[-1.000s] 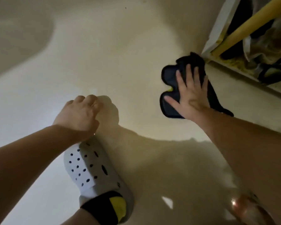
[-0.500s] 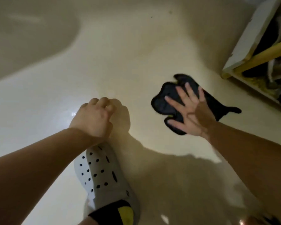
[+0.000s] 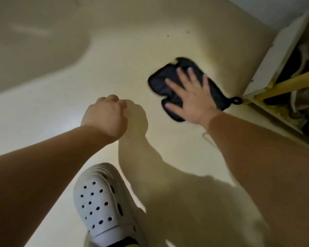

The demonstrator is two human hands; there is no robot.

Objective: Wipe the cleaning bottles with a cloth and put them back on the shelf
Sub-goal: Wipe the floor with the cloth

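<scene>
A dark blue cloth (image 3: 163, 81) lies flat on the pale floor (image 3: 114, 56), with a small loop at its right corner. My right hand (image 3: 189, 97) presses flat on the cloth, fingers spread and straight. To its left my left hand (image 3: 105, 116) is curled in a fist, knuckles toward the floor, and holds nothing I can see. The low shelf (image 3: 268, 56) stands at the right edge, just beyond the cloth. No cleaning bottle is in view.
A yellow pole (image 3: 291, 82) crosses the shelf opening, with dark clutter behind it. My foot in a white perforated clog (image 3: 100, 202) stands on the floor below my left hand. Shadows of my arms fall across the middle floor.
My right hand has slid the cloth over the floor, first toward me and left, then back toward the shelf. My left fist has stayed put.
</scene>
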